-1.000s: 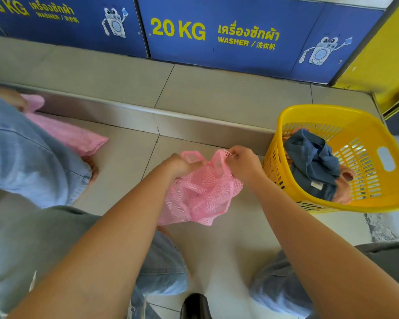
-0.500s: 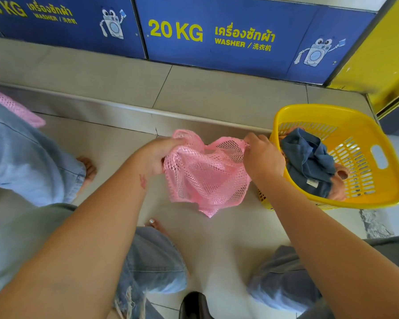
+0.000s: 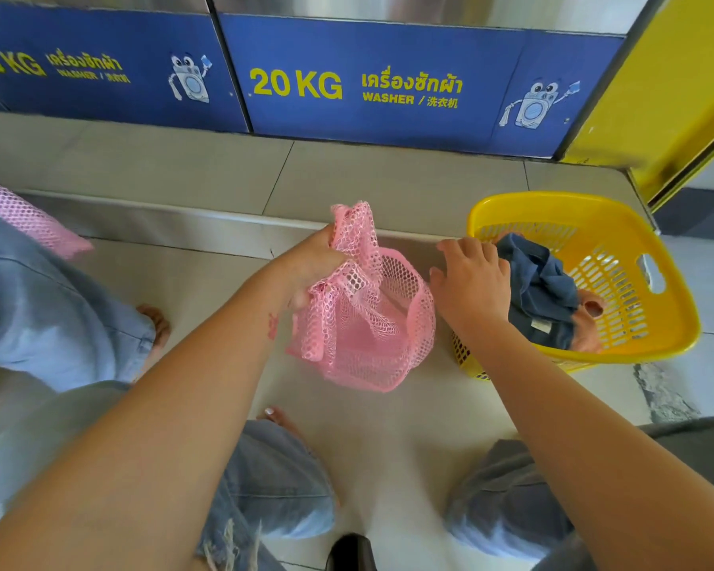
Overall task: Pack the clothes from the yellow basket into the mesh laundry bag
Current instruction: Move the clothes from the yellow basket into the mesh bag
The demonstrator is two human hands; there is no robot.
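Note:
A pink mesh laundry bag [image 3: 363,327] hangs over the tiled floor with its mouth open to the right. My left hand [image 3: 312,267] grips the bunched rim of the bag on its left side. My right hand [image 3: 473,282] is off the bag, fingers spread, just left of the yellow basket [image 3: 635,236]. In the basket lie a dark blue garment [image 3: 541,290] and an orange-pink garment [image 3: 590,319] partly under it. My right hand reaches toward the blue garment's edge, and I cannot tell whether they touch.
Blue washer panels [image 3: 372,84] line a raised tiled step [image 3: 388,187] behind the basket. Another person in jeans [image 3: 50,311] stands at the left holding a second pink mesh bag [image 3: 25,220]. My knees [image 3: 273,500] fill the bottom. A yellow door [image 3: 672,84] stands at right.
My right hand has let go of the bag's rim and moved right toward the basket. My left hand has gathered the rim and lifted it, so the bag's mouth gapes open.

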